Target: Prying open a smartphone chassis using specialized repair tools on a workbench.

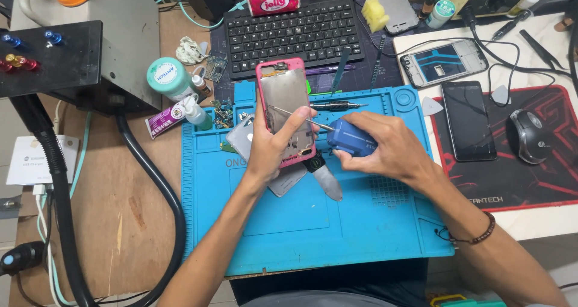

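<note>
- Left hand point(274, 153) grips a pink phone frame point(285, 110) from behind and below, thumb across its lower front and fingers curled around the back; it holds the frame upright above the blue work mat point(301, 222).
- Right hand point(385, 147) is closed around a small blue tool point(352, 137), just right of the frame over the mat; a thin metal tip point(301, 118) runs from it across the frame's bare metal plate.
- Frame, by judgement: light, stiff along the edges, thin in the middle and liable to bend; the plate looks smooth and slippery. Best held by the pink side rails, not the centre.
- Top edge of the frame shows small exposed parts, likely fragile; keep fingers off that end.
- Metal blade point(325, 179) lies on the mat just below the frame, partly under the left hand.
- Loose small parts point(224, 114) sit at the mat's upper left corner, near a glue tube point(165, 119).
- Keyboard point(293, 34) lies beyond the mat's far edge; a dark phone point(468, 121) and a mouse point(528, 136) rest right of the mat.
</note>
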